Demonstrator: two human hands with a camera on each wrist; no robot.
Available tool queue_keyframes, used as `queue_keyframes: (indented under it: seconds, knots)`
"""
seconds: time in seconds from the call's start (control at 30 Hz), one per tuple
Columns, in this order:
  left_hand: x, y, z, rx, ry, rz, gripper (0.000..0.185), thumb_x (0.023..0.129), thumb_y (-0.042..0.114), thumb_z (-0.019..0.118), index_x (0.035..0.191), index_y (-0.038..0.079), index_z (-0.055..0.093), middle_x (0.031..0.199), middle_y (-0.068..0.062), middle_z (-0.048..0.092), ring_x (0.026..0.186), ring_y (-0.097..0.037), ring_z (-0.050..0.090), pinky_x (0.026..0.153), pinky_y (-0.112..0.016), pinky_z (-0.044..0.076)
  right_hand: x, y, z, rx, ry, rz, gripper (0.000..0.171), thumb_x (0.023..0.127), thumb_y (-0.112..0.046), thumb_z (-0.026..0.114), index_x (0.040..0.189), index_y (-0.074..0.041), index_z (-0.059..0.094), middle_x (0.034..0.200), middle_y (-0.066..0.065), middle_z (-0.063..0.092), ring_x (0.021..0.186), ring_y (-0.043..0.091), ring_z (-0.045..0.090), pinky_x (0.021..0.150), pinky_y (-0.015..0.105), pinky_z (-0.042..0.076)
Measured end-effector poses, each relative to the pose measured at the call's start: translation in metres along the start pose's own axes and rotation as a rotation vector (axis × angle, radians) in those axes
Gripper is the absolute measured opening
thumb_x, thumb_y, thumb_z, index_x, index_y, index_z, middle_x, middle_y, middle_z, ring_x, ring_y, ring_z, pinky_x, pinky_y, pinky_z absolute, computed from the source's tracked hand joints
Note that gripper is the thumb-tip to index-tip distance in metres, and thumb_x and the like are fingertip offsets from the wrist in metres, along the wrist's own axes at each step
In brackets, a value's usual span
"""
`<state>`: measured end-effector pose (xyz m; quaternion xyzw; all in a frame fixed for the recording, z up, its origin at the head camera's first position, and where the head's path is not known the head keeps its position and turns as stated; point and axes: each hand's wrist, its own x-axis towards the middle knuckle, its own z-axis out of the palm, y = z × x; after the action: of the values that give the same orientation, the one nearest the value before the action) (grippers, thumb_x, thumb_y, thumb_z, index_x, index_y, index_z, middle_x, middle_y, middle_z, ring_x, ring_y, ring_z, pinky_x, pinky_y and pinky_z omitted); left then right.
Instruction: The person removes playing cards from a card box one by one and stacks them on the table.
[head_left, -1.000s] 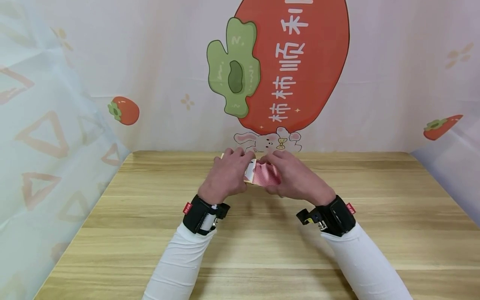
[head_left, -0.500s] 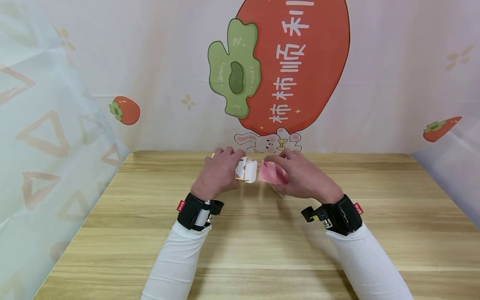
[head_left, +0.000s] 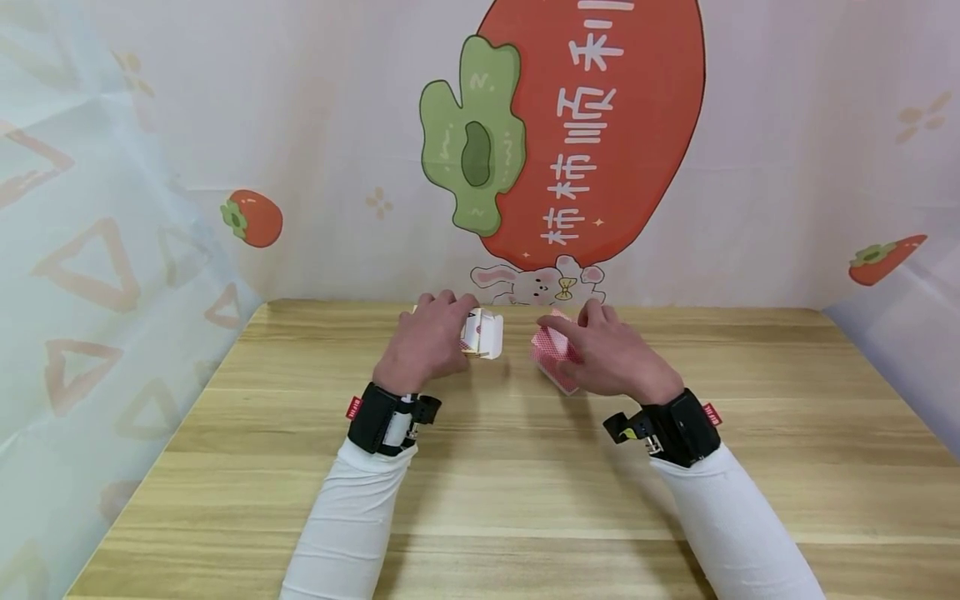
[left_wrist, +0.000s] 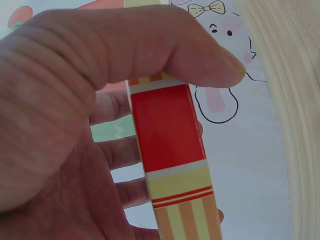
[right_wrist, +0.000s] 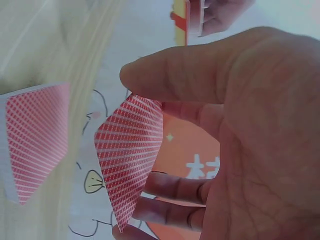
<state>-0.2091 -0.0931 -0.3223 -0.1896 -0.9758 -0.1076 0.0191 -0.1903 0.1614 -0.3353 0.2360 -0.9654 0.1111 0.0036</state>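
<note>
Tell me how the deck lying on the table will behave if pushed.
The deck probably won't roll or tip, since it lies flat on the table. It may shear into loose cards, as its white edge looks unwrapped.

The box (left_wrist: 167,127) in my left grip (head_left: 423,342) looks like smooth printed paperboard; the card (right_wrist: 130,145) in my right grip (head_left: 603,354), thin smooth paper. The surface (head_left: 480,517) has a smooth wood grain. My sleeves (head_left: 341,533) are wrinkled cloth, my wrist straps (head_left: 678,429) matt fabric, the backdrop (head_left: 337,100) creased cloth.
</note>
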Motion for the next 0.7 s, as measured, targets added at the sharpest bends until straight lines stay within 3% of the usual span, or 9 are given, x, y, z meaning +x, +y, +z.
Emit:
queue_keyframes:
  seconds: [0.2,0.47,0.7]
  knots:
    - [-0.001,0.001,-0.001,-0.001,0.000,0.003,0.070,0.072,0.012,0.086,0.136,0.013,0.057,0.118,-0.013,0.060,0.110,-0.036,0.052,0.083,-0.059,0.050,0.005,0.002,0.008,0.011,-0.025,0.050,0.062,0.087,-0.031,0.077,0.145,-0.023,0.054,0.098,0.012,0.046,0.097,0.031,0.045,0.064,0.037,0.046]
    - [-0.001,0.002,-0.002,-0.008,-0.013,0.002,0.069,0.073,0.012,0.085,0.135,0.013,0.057,0.117,-0.012,0.059,0.108,-0.034,0.052,0.082,-0.058,0.050,0.012,0.005,0.020,0.025,-0.019,0.103,0.060,0.092,-0.045,0.068,0.145,-0.020,0.055,0.106,0.017,0.049,0.098,0.033,0.048,0.065,0.039,0.049]
    - [-0.002,0.004,-0.003,-0.027,-0.021,-0.003,0.070,0.073,0.013,0.085,0.137,0.014,0.056,0.115,-0.011,0.059,0.108,-0.033,0.051,0.082,-0.056,0.050,0.015,0.006,0.027,0.027,-0.019,0.146,0.062,0.090,-0.046,0.071,0.145,-0.020,0.055,0.108,0.018,0.051,0.100,0.034,0.050,0.067,0.042,0.050]
